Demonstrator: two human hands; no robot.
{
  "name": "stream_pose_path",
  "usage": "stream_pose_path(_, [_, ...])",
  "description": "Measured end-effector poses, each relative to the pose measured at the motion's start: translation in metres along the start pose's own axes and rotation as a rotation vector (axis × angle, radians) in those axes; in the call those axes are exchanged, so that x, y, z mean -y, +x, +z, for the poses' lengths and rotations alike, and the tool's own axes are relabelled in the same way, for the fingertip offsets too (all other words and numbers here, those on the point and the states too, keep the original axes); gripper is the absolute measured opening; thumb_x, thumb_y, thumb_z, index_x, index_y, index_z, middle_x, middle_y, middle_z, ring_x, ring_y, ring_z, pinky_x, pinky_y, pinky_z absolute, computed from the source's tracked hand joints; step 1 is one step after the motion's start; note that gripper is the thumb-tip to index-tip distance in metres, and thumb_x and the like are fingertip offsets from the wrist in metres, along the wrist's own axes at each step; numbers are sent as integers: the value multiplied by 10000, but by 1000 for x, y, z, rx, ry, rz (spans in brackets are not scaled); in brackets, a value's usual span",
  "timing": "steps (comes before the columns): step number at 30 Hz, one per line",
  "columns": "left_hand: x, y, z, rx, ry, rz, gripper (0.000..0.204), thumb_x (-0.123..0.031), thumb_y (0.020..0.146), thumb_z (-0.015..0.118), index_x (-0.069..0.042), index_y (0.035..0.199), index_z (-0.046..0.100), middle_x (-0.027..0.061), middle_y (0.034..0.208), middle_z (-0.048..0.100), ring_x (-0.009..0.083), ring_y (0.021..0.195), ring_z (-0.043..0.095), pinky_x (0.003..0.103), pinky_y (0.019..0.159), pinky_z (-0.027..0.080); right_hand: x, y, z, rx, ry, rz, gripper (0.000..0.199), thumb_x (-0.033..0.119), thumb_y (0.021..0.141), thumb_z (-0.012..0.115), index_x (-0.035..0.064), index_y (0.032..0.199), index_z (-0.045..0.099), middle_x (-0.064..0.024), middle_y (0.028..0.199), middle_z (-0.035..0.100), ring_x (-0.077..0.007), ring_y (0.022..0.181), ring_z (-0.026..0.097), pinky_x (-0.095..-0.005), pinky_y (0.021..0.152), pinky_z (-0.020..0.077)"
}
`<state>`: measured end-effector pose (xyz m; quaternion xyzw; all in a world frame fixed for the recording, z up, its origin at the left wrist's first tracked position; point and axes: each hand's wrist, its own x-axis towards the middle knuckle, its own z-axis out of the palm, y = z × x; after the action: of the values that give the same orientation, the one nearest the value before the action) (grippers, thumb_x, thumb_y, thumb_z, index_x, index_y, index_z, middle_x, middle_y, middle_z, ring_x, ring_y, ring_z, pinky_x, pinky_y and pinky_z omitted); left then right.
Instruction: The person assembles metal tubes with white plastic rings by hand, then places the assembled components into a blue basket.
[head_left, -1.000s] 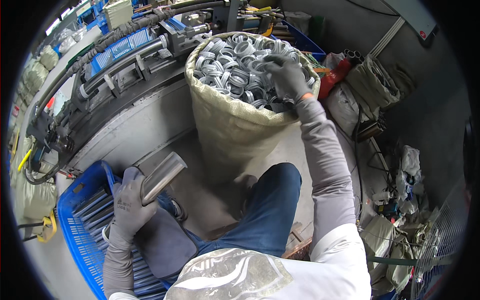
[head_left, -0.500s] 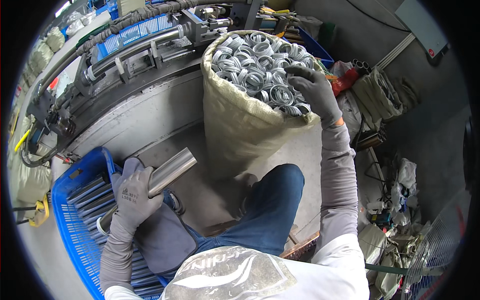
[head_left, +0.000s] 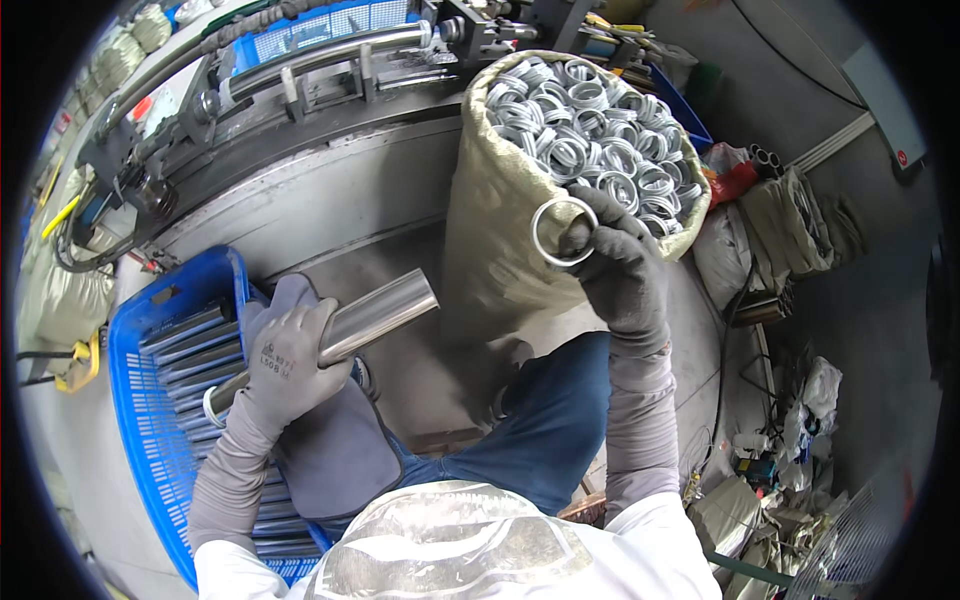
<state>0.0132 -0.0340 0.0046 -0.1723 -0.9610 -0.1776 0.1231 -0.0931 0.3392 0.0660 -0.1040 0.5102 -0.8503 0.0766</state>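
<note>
Wrapped round a shiny metal tube (head_left: pixel 385 315), my gloved left hand (head_left: pixel 292 362) holds it tilted over my left thigh. The tube's bare end points up to the right; at its lower end, past my wrist, sits a white ring (head_left: pixel 211 406). Between thumb and fingers, my gloved right hand (head_left: pixel 622 268) pinches a pale ring (head_left: pixel 537 232) in front of the sack's near side. A tall woven sack (head_left: pixel 500 240) full of loose grey-white rings (head_left: pixel 590 125) stands just beyond that hand. A grey pad (head_left: pixel 340 455) lies on my left thigh under the tube.
At my left a blue plastic basket (head_left: pixel 122 370) holds several dark and shiny tubes (head_left: pixel 195 345). Along the far left runs a machine bench (head_left: pixel 300 135) with a tube clamped in it (head_left: pixel 330 55). Folded sacks (head_left: pixel 785 220) and plastic bags lie at the right.
My right hand has come from above the sack back toward me and now holds a ring. My left hand keeps the tube, shifted slightly right in the picture. The whole view has turned a little.
</note>
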Motion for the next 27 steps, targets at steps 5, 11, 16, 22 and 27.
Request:
stream_pose_path(5, [1,-3,3,-41,-8,3,595,-242,727,817,-40,1261,649,159,977,701,358,906,695,462,824,544,-42,-1,6,47,147,92,495,43,938,611,-107,1408,573,-119,1056,723,-205,961,716,-368,930,605])
stream_pose_path(11, [-1,-4,1,-30,-4,-11,586,-242,730,823,-35,1252,657,148,970,707,345,914,701,456,818,548,-80,-2,21,95,-151,82,493,-16,938,614,-102,1422,577,-120,1103,733,-209,998,717,-368,949,603])
stream_pose_path(16, [-3,-3,-1,-36,-21,-12,588,-241,735,819,-32,1258,651,149,964,708,343,916,703,457,824,548,-92,-15,46,31,-537,73,429,-45,963,628,-58,1391,656,-93,1201,743,-142,1091,692,-267,954,545])
stream_pose_path(22, [-2,-3,1,22,7,-26,620,-252,726,810,-18,1272,629,167,983,700,347,953,701,460,834,546,-103,-24,56,149,-730,-152,382,-7,979,668,-7,1361,690,-97,1138,706,-163,1013,663,-287,906,522])
stream_pose_path(27, [0,-6,4,12,29,-18,639,-271,720,813,-15,1271,618,168,991,685,347,967,695,452,838,540,-111,-26,55,156,-722,-257,323,13,991,671,26,1310,723,-126,1115,712,-221,991,690,-321,887,543])
